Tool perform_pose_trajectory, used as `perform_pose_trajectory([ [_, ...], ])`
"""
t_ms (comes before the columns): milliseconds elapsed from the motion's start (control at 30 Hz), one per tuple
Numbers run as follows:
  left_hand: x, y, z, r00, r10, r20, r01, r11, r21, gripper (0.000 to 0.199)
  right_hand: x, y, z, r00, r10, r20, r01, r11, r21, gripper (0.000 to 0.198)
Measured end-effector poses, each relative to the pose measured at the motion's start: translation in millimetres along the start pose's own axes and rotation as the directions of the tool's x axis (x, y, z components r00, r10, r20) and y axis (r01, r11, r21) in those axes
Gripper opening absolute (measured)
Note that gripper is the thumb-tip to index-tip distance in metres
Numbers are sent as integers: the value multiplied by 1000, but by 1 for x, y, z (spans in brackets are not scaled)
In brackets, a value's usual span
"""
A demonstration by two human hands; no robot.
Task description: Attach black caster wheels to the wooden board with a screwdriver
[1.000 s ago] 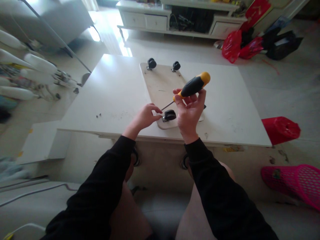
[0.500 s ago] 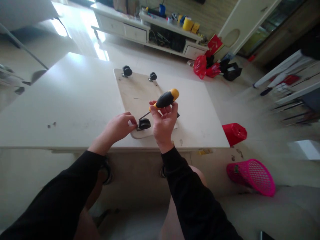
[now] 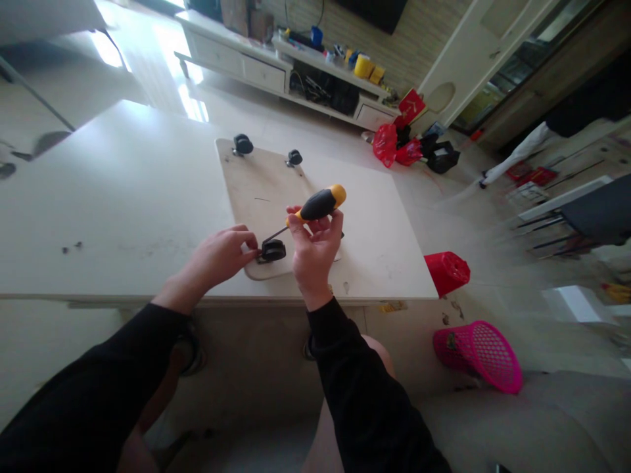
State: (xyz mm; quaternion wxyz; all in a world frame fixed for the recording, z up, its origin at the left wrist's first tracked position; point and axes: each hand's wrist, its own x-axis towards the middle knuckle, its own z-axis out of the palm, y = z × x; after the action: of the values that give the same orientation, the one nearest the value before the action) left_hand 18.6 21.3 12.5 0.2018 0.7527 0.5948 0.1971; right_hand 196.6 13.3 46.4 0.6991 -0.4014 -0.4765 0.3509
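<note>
Yellow-and-black, a bulbous-handled screwdriver [image 3: 319, 205] is slanting over a beige, round-cornered board [image 3: 251, 184], the right hand [image 3: 314, 255] clamping its handle. At the board's near-left corner, the left hand [image 3: 217, 255] is pressing fingertips together beside a black wheeled caster [image 3: 275, 250], anything pinched being too small to tell. A white counter [image 3: 133, 171] is supporting the board.

white cabinet [image 3: 263, 72] with drawers by far wall, yellow tub [image 3: 363, 66] on top, dark screen [image 3: 378, 12] above. white door [image 3: 474, 47] to the right. red bag [image 3: 384, 145] and black bag [image 3: 444, 157] on floor near cabinet's right end. pink mesh basket [image 3: 493, 358] on floor; red plastic thing [image 3: 446, 273] near it, kind unclear.
</note>
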Motion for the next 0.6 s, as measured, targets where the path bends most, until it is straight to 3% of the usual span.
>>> perform_pose_trajectory([
  [267, -4, 5, 1, 1000, 10, -23, -12, 994, -104, 8, 1, -2, -3, 997, -56, -45, 59, 996, 72, 46],
  [400, -4, 1, -10, 997, -30, -77, 15, 981, -192, 7, 3, -3, -3, 995, -69, -69, 76, 992, 100, 47],
  [500, -7, -19, -29, 984, -113, -136, 77, 966, -246, 10, 5, -4, -5, 996, -64, -65, 70, 993, 92, 48],
  [600, -18, -60, -50, 942, -270, -199, 206, 934, -291, 14, 7, -5, -6, 996, -53, -72, 60, 992, 110, 49],
])
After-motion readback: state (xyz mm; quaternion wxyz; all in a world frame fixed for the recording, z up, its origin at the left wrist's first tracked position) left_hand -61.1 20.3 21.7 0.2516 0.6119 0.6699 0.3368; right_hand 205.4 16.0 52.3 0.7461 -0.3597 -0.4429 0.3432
